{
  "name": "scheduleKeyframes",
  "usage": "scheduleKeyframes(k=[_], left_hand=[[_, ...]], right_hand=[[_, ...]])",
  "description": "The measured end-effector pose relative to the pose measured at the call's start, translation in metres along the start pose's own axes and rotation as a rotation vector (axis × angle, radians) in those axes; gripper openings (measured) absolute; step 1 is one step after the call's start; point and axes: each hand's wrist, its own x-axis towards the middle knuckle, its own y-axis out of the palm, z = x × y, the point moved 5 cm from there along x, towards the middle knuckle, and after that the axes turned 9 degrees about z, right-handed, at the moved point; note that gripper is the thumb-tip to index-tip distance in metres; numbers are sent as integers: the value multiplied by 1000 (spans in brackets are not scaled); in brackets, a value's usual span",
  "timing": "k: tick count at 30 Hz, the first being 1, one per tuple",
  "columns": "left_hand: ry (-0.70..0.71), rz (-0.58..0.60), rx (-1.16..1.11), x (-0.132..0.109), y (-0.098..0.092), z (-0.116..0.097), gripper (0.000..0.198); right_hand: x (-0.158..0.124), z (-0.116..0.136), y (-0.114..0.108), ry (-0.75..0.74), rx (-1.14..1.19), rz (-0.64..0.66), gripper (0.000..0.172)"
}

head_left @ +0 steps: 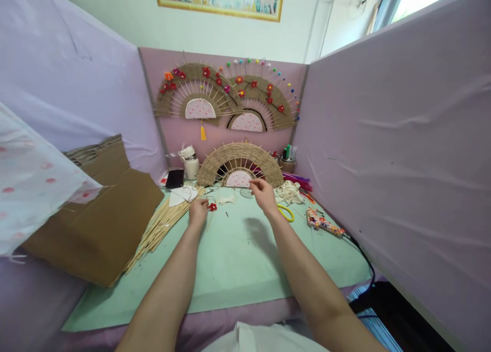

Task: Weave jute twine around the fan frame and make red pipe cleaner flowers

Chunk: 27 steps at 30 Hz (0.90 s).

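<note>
My left hand [198, 212] is low over the table with its fingers closed at the edge of a small red flower [212, 207]. A thin wire or thread curves just above that flower. My right hand [263, 193] is raised in a pinch in front of a half-round woven fan [242, 151]. Whatever lies between its fingertips is too small to make out. The fan stands upright at the back, with thin sticks and a pale dotted half-circle [238, 178] at its base.
Thin sticks [161, 224] and torn cardboard [95, 224] lie left. A phone [175, 178] and white bottle [189, 162] stand behind. Right are yellow-handled scissors [286, 213], pale cord [289, 192] and a flowered glue gun [324, 223] with its cable. Two decorated fans [197, 70] hang behind.
</note>
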Motion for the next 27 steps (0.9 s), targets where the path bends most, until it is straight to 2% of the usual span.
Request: scheduleKeyframes(k=[4, 7, 11, 13, 15, 17, 18, 22, 27], left_hand=[[16, -30, 13, -4, -4, -7, 19], [78, -105, 66, -10, -11, -20, 25], [182, -206, 89, -13, -18, -33, 28], [209, -233, 84, -13, -19, -36, 28], [227, -246, 86, -13, -18, -38, 29], [247, -255, 93, -13, -17, -40, 29], [257, -259, 93, -13, -17, -41, 28], [310, -262, 97, -17, -16, -47, 27], [313, -259, 78, -20, -15, -48, 26]], right_hand=[[0, 42, -44, -90, -40, -75, 31], [-2, 54, -89, -131, -117, -136, 34], [3, 43, -156, -116, -284, -261, 40], [14, 31, -184, -90, -446, -294, 37], [28, 15, -205, 12, -667, -297, 31], [45, -6, -215, 190, -962, -187, 36], [52, -15, -218, 235, -1014, -146, 35], [71, -47, -219, 366, -1136, -33, 24], [81, -77, -218, 500, -1269, 29, 21]])
